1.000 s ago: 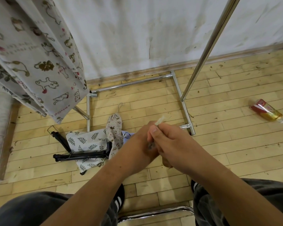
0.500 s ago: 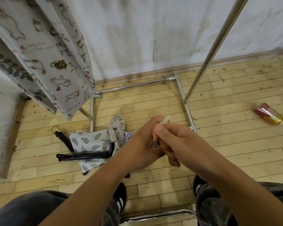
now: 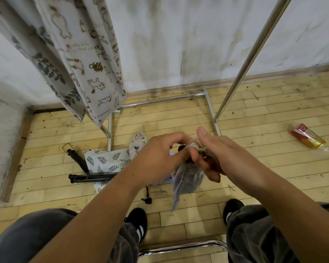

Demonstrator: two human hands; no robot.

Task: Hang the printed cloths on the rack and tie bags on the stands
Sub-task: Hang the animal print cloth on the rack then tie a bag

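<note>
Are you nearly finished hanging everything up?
Not yet. Done: printed cloths hang on the rack. In hand: the right hand holds a small bag by its neck while the left hand pinches its string. Left: a leaf-print cloth and another drawstring bag lie on the floor.

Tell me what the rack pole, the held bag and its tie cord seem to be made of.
The rack pole: metal, likely chromed or polished steel; bright mirror-like streaks along it. The bag: thin woven cloth, greyish-lilac, matte; it gathers in soft folds, though blurred. The tie cord: pale twine, probably cotton or jute; rough, fibrous strands.
</note>
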